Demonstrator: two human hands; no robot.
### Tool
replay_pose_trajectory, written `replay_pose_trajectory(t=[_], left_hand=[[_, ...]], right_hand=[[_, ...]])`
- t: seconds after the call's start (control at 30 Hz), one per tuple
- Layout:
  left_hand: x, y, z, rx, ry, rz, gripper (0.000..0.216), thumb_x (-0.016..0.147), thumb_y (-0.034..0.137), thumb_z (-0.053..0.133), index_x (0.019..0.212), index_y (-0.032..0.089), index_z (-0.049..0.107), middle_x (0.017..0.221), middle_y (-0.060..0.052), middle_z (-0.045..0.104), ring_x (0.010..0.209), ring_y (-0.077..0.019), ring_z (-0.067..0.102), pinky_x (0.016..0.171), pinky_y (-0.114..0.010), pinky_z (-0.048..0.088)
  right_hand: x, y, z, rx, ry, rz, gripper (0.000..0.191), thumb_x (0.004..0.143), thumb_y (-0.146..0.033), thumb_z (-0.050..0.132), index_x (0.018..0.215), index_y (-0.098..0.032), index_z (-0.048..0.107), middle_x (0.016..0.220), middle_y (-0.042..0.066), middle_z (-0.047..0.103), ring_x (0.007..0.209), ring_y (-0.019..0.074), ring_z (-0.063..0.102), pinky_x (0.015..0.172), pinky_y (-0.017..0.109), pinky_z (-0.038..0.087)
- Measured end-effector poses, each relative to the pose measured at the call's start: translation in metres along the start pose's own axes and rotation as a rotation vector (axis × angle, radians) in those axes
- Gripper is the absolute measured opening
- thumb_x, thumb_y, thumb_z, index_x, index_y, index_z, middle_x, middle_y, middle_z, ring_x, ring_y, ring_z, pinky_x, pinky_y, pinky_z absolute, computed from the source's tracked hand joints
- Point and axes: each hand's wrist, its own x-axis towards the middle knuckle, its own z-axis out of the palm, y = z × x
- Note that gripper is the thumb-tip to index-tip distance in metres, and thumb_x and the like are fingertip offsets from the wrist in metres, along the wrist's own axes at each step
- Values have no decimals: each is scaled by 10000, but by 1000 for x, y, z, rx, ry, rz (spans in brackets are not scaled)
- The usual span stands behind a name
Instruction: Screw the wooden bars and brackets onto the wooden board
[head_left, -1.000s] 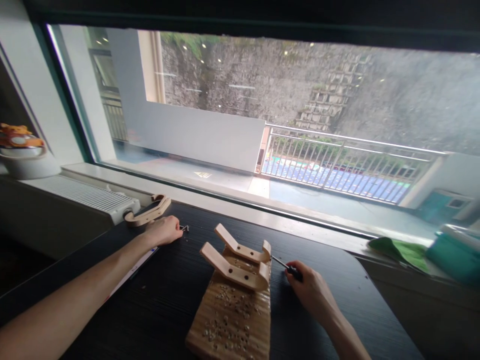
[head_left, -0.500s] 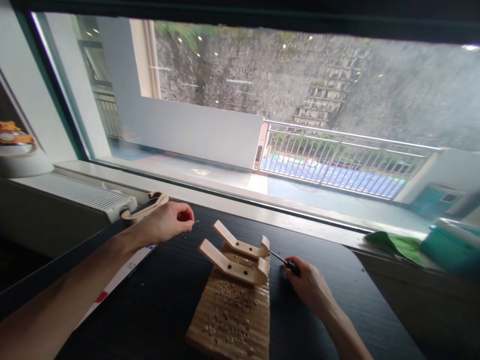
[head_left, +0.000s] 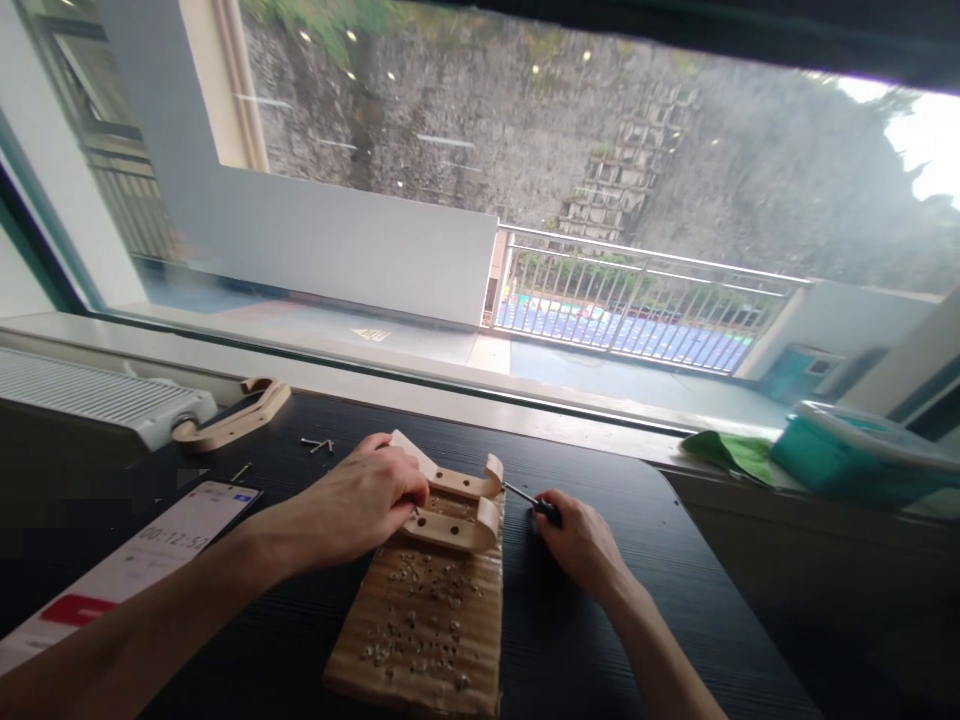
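Two pale wooden hooks lie side by side across the far end of a pitted brown block (head_left: 424,610) that looks like stacked cardboard. Dark holes mark both the near hook (head_left: 442,531) and the far hook (head_left: 459,482). My left hand (head_left: 367,495) is closed in a pinch over their left ends, a small screw at its fingertips by the near hook's left hole. Its fingers partly cover both hooks. Wrapped around the black handle of a screwdriver (head_left: 549,512), my right hand (head_left: 581,535) rests right of the block. The screwdriver's shaft points left toward the hooks' curled ends.
Several loose screws (head_left: 319,444) lie on the dark table (head_left: 600,640), left of the hooks. More wooden hooks (head_left: 240,422) rest at its far left corner. A phone (head_left: 142,560) lies under my left forearm. Beyond the sill are a green cloth (head_left: 727,456) and teal bin (head_left: 847,450).
My left hand has moved right and down from above the table to the near hook, carrying the screw. My right hand still holds the screwdriver. The view has shifted, showing more of the phone.
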Motion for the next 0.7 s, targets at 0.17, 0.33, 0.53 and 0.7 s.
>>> replay_pose_trajectory(t=[0.17,0.33,0.53,0.7], left_hand=[[-1,4,2,29,-11,11,224,807,201,486,689,228,674,819,-20,667,865,-178,561,1027,-407,240],[-3,4,4,22,-19,16,222,803,169,482,718,226,679,896,-28,656,921,-179,555,1063,-431,178],[-3,4,7,58,-36,27,235,810,149,474,698,226,665,901,-14,638,942,-171,550,1066,-435,152],[-2,5,9,72,-20,33,216,809,142,487,726,225,668,875,-7,642,934,-175,560,1073,-451,133]], right_hand=[[0,-1,0,-11,0,1,291,827,-321,443,1022,-246,645,929,60,700,875,231,626,697,294,397],[0,0,2,-4,7,0,293,821,-322,442,1019,-244,642,936,62,701,874,242,630,696,305,398],[-1,-1,0,-7,4,-8,292,823,-316,446,1030,-246,640,943,58,700,881,231,630,712,298,402],[-1,-1,0,-6,-1,-6,291,822,-304,444,1022,-239,646,950,63,699,886,234,628,716,298,399]])
